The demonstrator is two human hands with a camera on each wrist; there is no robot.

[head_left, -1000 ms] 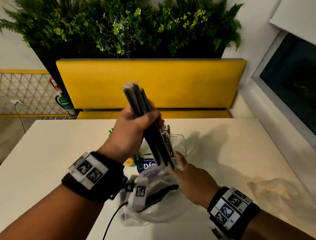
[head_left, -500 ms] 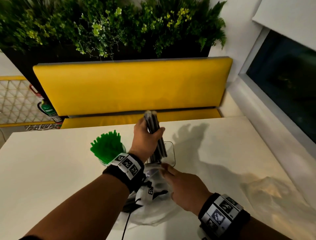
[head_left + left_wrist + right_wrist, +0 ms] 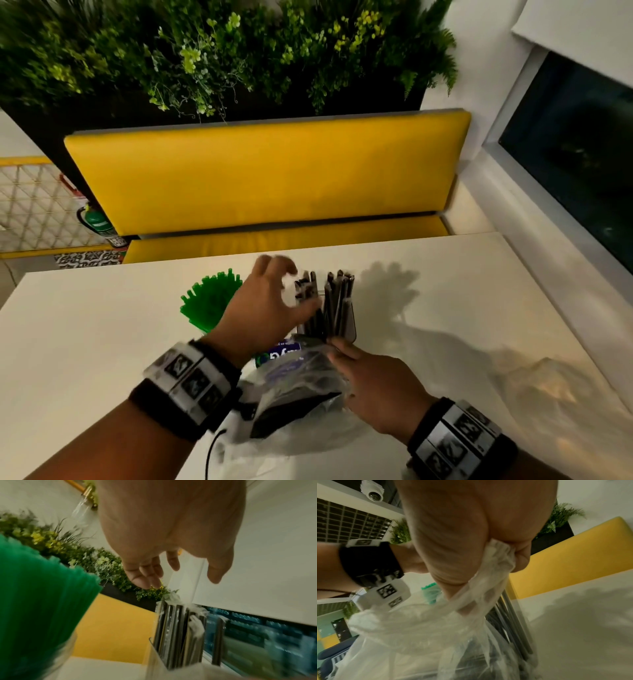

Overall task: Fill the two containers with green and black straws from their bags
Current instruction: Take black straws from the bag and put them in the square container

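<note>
White table [image 3: 102,342] under yellow bench: left hand [image 3: 263,308] now spreading empty, its black straws [image 3: 329,305] released into clear container [image 3: 156,660]; right hand [image 3: 376,387] pinching plastic bag [image 3: 294,387]. Green straws [image 3: 209,301] already standing potted.

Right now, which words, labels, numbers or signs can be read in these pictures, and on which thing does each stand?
No text reads whole.
"yG", roughly, upside down: white letters on the blue label between the hands, too partial to tell the word.
Fire extinguisher: its label is too small to read.
Wrist bands: black-and-white square marker patterns, no letters.
Clear bag in the right hand: no print can be read.
</note>
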